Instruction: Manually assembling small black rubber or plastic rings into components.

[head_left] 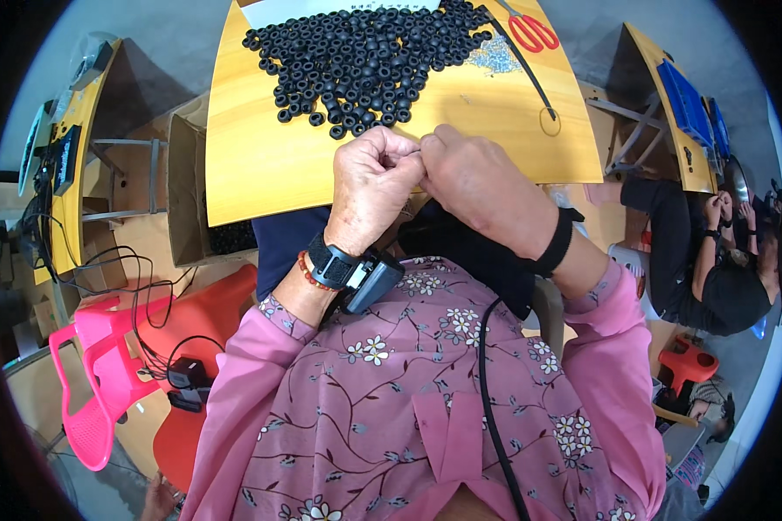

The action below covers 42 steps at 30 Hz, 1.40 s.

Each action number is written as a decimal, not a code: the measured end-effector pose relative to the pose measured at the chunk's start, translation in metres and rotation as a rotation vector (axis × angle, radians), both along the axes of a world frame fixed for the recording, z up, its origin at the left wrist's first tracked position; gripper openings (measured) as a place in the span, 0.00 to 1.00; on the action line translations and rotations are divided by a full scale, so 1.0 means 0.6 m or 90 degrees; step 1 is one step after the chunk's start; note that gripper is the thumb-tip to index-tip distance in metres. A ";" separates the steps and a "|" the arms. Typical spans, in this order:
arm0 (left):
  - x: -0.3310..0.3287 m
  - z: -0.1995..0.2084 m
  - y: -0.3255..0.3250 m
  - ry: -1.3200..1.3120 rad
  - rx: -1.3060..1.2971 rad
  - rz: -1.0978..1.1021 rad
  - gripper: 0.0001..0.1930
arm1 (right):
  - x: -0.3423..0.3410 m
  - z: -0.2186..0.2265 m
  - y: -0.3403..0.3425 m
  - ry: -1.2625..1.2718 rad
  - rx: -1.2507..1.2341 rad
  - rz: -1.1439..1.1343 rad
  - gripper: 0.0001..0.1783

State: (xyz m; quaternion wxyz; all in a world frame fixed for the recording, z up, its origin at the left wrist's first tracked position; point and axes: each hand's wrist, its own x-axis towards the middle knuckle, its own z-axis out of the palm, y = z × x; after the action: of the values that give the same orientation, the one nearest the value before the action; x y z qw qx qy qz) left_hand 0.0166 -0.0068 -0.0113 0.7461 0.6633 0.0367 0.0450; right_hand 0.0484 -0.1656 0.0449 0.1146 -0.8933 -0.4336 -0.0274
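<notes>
My left hand [375, 181] and my right hand [485, 176] meet at the table's near edge, fingertips pressed together. Both are closed in a pinch; whatever lies between them is too small and covered to make out. Just beyond them a heap of small black rings [347, 65] spreads over the yellow tabletop [261, 165]. To its right lie a scatter of tiny clear-bluish pieces [495, 56] and scissors with red handles [534, 33]. A thin black strip [526, 73] runs toward me, with a thin tan loop [550, 122] at its near end.
A white box [339, 9] stands at the far edge. Left of the table are a cardboard box [187, 182], a pink plastic chair [96, 382] and loose black cables [139, 300]. At right, a person in black [717, 291] works by another table with blue trays [686, 100].
</notes>
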 end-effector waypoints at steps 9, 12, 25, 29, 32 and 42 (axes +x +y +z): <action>0.000 -0.001 -0.001 -0.006 -0.015 0.000 0.02 | 0.008 0.015 0.004 0.048 -0.005 0.023 0.06; 0.002 -0.007 -0.001 -0.014 -0.069 0.006 0.02 | 0.008 0.020 0.012 0.080 0.038 -0.011 0.06; 0.009 -0.010 0.022 -0.001 -0.290 -0.051 0.02 | 0.016 0.010 0.001 0.282 0.337 -0.087 0.15; 0.010 -0.009 0.023 -0.004 -0.320 -0.046 0.02 | 0.017 -0.010 0.012 0.121 0.320 -0.007 0.16; 0.008 -0.002 0.026 0.006 -0.346 -0.075 0.02 | 0.017 -0.009 0.019 0.076 0.304 -0.003 0.16; 0.008 0.010 0.037 0.082 -0.318 -0.147 0.03 | 0.026 -0.006 0.004 0.069 0.316 -0.022 0.13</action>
State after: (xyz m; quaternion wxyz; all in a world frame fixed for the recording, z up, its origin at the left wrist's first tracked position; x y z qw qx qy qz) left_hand 0.0214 0.0152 -0.0055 0.8827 0.4603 0.0182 -0.0925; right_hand 0.0642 -0.1629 0.0412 0.3533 -0.8453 -0.3912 -0.0873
